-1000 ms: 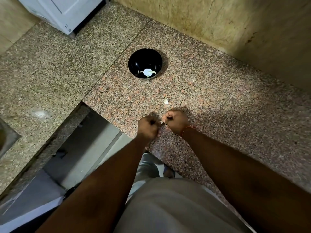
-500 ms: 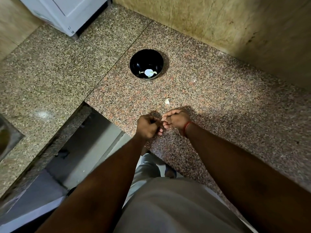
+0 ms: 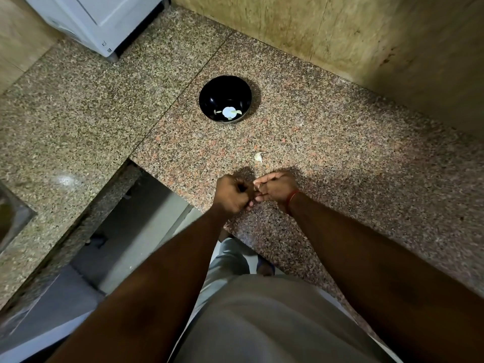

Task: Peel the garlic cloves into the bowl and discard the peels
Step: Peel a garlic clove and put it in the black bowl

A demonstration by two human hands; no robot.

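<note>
A black bowl [image 3: 225, 85] stands on the granite counter [image 3: 340, 158] with a pale garlic piece [image 3: 228, 112] at its bottom. A small white garlic clove or peel [image 3: 258, 157] lies on the counter between the bowl and my hands. My left hand [image 3: 231, 193] and my right hand [image 3: 276, 188] meet above the counter's front edge, fingers curled and touching each other. They pinch something small between them, almost wholly hidden; only a pale sliver shows at the fingertips.
A white appliance [image 3: 99, 19] stands at the back left corner. A tiled wall [image 3: 340, 30] runs along the back. A steel sink edge [image 3: 13, 218] shows at far left. A gap [image 3: 136, 231] opens to the floor below the counter's front edge.
My hands have stayed together at the counter's front edge; the fingers shifted slightly around the small thing. The view has drifted a little.
</note>
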